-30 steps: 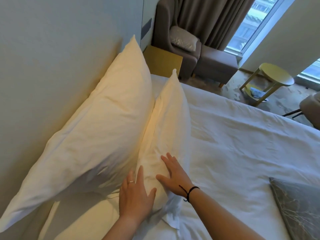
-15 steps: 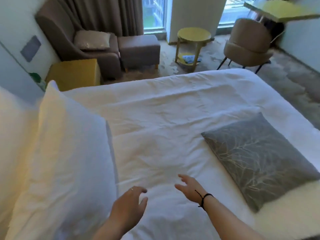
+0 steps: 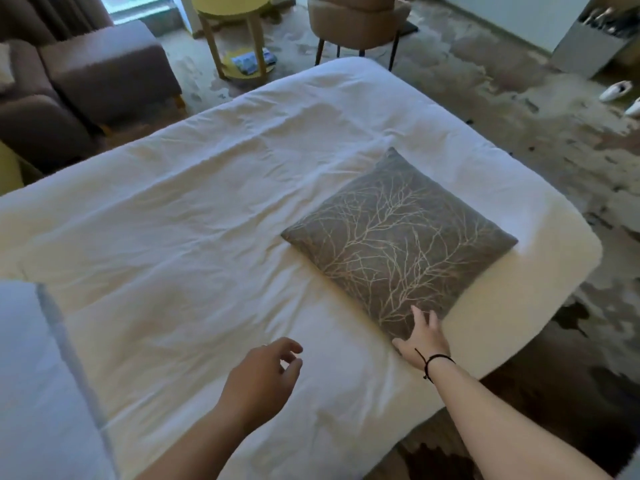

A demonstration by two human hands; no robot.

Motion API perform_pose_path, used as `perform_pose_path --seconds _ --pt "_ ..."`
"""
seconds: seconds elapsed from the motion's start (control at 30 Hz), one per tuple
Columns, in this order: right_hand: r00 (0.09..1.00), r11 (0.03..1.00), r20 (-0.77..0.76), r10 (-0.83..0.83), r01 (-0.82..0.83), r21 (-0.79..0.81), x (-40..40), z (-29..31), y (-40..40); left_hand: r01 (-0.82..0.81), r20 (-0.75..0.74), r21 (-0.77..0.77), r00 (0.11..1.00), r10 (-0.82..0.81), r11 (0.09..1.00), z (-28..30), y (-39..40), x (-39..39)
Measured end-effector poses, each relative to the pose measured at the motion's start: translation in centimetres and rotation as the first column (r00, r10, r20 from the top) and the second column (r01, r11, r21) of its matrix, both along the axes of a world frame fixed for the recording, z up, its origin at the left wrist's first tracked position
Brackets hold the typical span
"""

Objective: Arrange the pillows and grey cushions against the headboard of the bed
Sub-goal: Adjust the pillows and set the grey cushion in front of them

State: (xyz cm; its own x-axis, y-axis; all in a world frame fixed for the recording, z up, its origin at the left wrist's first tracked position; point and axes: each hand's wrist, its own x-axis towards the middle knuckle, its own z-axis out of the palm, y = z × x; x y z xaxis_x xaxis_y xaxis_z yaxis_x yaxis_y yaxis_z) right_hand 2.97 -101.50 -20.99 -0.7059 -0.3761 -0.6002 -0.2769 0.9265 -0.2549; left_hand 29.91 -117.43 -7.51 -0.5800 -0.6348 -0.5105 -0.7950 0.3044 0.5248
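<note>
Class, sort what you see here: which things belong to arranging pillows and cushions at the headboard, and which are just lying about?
Belongs to the job:
grey square cushion with pale branch pattern
white pillow
right hand, touching the cushion's near corner

Just lying about:
round yellow side table
tan chair
brown footstool
white shoes

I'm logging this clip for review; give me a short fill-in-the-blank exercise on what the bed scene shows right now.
1. The grey square cushion with a pale branch pattern lies flat on the white ____.
2. The ____ hand touches the cushion's near corner.
3. The left hand hovers over the sheet, holding ____.
4. A black cord bracelet sits on the ____ wrist.

Missing words: bed; right; nothing; right
</note>
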Motion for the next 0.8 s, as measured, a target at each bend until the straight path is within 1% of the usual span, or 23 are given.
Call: perform_pose_path --seconds 0.1,0.2,0.33,0.43,0.5,0.57,0.67,0.73,0.8 --pt "0.997 0.996 0.023 -0.08 0.081 -0.038 0.1 -1.6 -0.6 -0.076 -0.002 0.057 0.997 0.076 0.995 -0.9 0.9 0.8" --pt "0.995 0.995 0.032 -0.091 0.092 -0.037 -0.2 -2.7 -1.2 -0.138 0.032 0.084 0.99 0.135 0.987 -1.7 1.4 1.9" --pt "0.996 0.996 -0.035 -0.084 0.085 0.015 -0.1 -4.3 -1.3 -0.212 0.065 0.094 0.976 0.207 0.973 -2.7 1.5 3.3" --pt "0.991 0.994 -0.092 -0.102 0.097 -0.055 0.2 -5.5 -1.2 -0.259 0.091 0.117 0.964 0.249 0.959 -3.2 1.4 3.9" --pt "0.989 0.994 -0.111 -0.095 0.089 -0.062 0.1 -5.8 -1.4 -0.31 0.097 0.134 0.949 0.299 0.941 -3.6 1.3 4.1" --pt "0.987 0.996 -0.139 -0.079 0.071 -0.058 -0.3 -5.6 -1.7 -0.359 0.088 0.154 0.933 0.349 0.921 -3.8 1.2 4.4" --pt "0.977 0.996 -0.2 -0.067 0.052 -0.078 -1.3 -4.4 -2.4 -0.391 0.073 0.182 0.92 0.384 0.902 -3.8 1.2 4.5" --pt "0.98 0.993 -0.189 -0.059 0.04 -0.107 -1.4 -2.7 -3.1 -0.411 0.056 0.2 0.911 0.408 0.889 -3.5 1.3 4.5" --pt "0.99 0.984 -0.128 -0.059 0.036 -0.175 -0.3 -0.4 -4.2 -0.428 0.033 0.224 0.901 0.432 0.875 -3.1 1.3 4.6"
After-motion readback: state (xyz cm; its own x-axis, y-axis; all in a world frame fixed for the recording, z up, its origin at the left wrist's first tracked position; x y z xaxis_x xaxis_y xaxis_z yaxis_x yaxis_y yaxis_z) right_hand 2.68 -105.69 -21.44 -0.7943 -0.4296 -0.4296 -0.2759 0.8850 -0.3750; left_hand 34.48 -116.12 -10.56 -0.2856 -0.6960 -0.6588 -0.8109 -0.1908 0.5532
